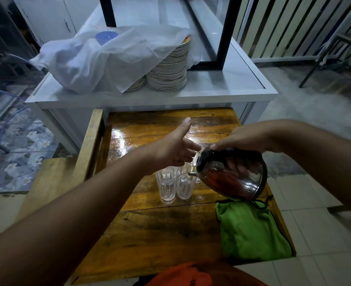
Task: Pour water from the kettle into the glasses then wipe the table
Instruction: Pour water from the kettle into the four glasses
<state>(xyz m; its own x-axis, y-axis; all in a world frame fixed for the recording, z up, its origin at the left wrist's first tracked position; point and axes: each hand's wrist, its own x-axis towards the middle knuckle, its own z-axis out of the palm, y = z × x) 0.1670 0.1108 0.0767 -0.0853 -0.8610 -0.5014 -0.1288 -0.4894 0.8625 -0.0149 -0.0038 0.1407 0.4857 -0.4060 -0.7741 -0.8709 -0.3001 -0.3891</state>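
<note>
Place: a small eatery or canteen serving area.
Crockery: tall plate stacks (168, 67) on a white counter (222, 83), part-draped with a white cloth (88, 58).
Display: a black-framed glass case (207, 32) stands on the same counter.
Dining surface (160, 223): varnished wood, carrying clear glasses (175, 184) and a green rag (253, 230).
Floor (315, 203): pale tiles; slatted partition (284, 25) behind.

Kettle (232, 172) hides rear glasses (186, 169); cloth (108, 56) covers plates (168, 65) (partly).
</note>
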